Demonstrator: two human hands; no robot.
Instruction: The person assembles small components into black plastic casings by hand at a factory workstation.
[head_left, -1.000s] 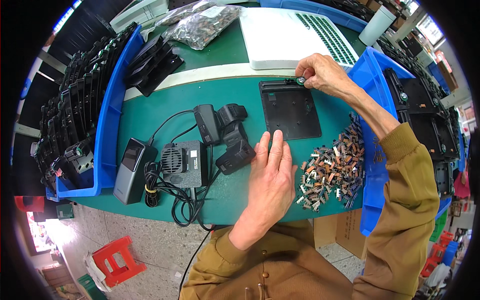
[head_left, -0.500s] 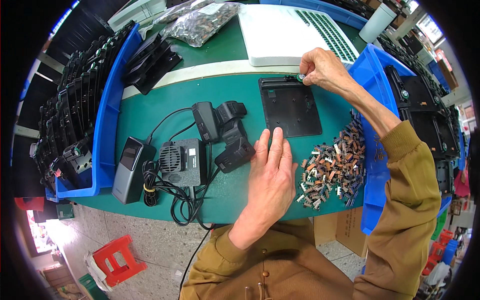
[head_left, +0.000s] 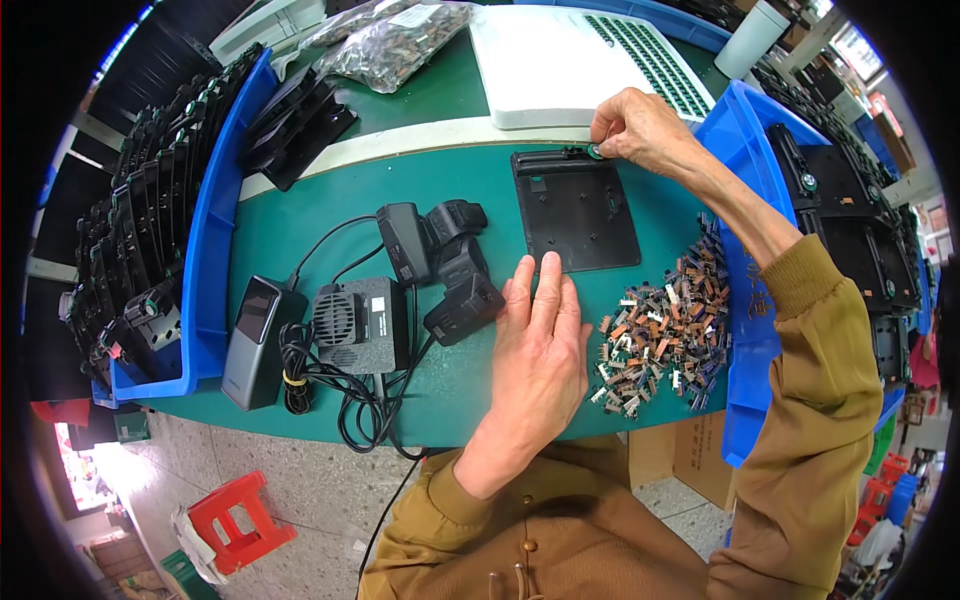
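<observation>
Black and flat, the panel point(head_left: 578, 215) lies near the far edge of the green table top point(head_left: 300, 215), just past the left hand point(head_left: 538, 355), which rests loose and flat, two fingertips at the panel's near edge. The right hand point(head_left: 642, 130) pinches a small round piece point(head_left: 596, 152) at its far right corner.

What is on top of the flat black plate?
A black bar runs along the far edge of the plate. At its right end, the right hand touches a small round part; what the hand covers cannot be seen.
</observation>
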